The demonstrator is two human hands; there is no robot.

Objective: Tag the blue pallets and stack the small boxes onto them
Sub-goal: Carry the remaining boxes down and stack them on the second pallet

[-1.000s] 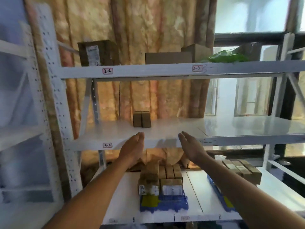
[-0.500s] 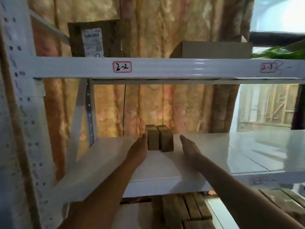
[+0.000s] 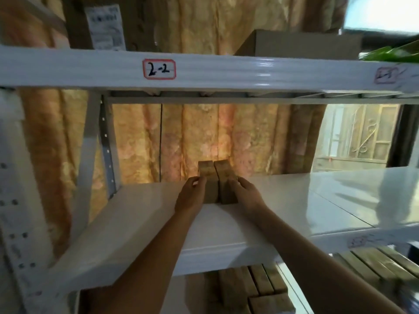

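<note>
Head view, near to far: more small boxes (image 3: 256, 288) at bottom centre, under the white shelf (image 3: 140, 225). At frame centre, left hand (image 3: 190, 198) and right hand (image 3: 249, 196), fingers curled, pressing opposite sides of two small boxes (image 3: 216, 182) standing together. Above, label 2-2 (image 3: 159, 69).

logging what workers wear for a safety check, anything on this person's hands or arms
Nothing is worn. The left hand and right hand are bare, with no gloves, and no rings show, though the picture is soft. Both forearms are bare as far as the frame shows: no sleeves, watch, wristband or markings.
</note>
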